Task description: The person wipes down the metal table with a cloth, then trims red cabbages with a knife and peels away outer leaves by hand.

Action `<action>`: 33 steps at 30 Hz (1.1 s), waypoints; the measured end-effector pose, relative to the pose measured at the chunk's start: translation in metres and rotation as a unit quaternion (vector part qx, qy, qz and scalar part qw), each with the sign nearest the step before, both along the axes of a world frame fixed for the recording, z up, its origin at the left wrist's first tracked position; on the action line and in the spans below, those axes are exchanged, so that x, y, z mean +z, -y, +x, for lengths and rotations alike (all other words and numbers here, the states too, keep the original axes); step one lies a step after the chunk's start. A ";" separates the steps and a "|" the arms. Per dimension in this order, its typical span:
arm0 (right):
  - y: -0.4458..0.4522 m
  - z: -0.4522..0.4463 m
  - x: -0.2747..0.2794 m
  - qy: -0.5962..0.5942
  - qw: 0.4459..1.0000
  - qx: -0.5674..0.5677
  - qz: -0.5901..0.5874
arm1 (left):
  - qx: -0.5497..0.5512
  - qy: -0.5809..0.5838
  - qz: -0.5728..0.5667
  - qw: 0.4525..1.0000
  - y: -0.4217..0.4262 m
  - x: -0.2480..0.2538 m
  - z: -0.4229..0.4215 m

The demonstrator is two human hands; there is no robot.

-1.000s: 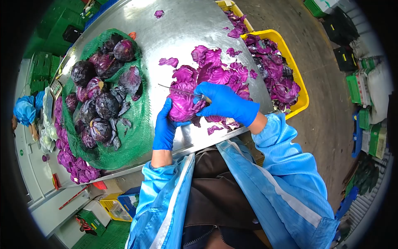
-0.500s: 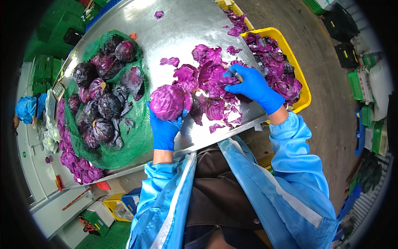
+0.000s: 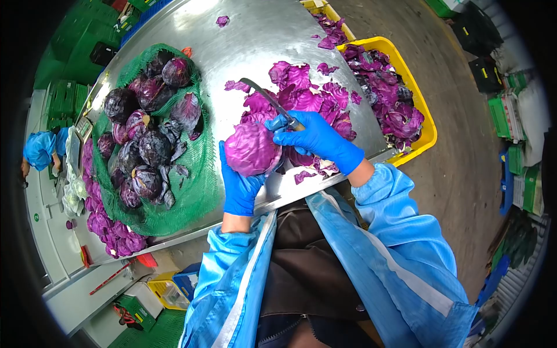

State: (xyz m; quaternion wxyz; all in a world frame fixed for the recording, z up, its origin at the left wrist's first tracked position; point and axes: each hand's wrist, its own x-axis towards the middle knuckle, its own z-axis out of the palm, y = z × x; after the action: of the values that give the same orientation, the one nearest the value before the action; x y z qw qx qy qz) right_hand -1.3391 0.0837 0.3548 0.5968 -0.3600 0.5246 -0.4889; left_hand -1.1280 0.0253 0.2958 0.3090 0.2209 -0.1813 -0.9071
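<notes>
The left hand (image 3: 241, 188) cups a cabbage (image 3: 250, 148) from below and the left, its thumb up along the side, while the right hand (image 3: 313, 136) is closed around the handle of a knife (image 3: 264, 94). The curved blade points away to the upper left, over the loose leaves (image 3: 301, 98) and apart from the cabbage; whether the right fingertips touch the cabbage, I cannot tell. For clean trimming, I would keep the left thumb low, turn the cabbage rather than the wrist, and make short, shallow strokes away from the 2 gloves. The cabbage is held near the front edge of the metal table (image 3: 232, 40), close to the apron (image 3: 307, 261), so elbow room there looks tight. The net (image 3: 203, 203) lies just beside the left hand and could snag. Bare metal stretches beyond the leaves; a yellow crate (image 3: 426, 139) stands past the right edge.
</notes>
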 end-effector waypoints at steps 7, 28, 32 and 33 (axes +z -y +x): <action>-0.003 0.008 -0.030 -0.006 0.985 -0.018 -0.172 | 0.019 -0.094 0.194 0.976 -0.002 0.015 0.000; -0.013 0.033 -0.019 -0.186 0.977 0.028 -0.101 | 0.077 0.021 0.217 0.973 0.003 0.007 -0.007; -0.018 0.015 -0.012 -0.204 0.968 -0.065 -0.132 | 0.119 0.042 0.228 0.965 0.004 0.020 -0.009; -0.016 0.014 -0.008 -0.271 0.950 -0.059 -0.144 | 0.101 0.037 0.219 0.970 0.004 0.019 -0.009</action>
State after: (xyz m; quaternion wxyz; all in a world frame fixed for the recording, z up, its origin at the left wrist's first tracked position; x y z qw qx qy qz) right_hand -1.3251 0.1001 0.3469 0.3445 -0.5292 0.6110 -0.4775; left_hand -1.1373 0.0212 0.3152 0.3364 0.3335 0.0344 -0.8800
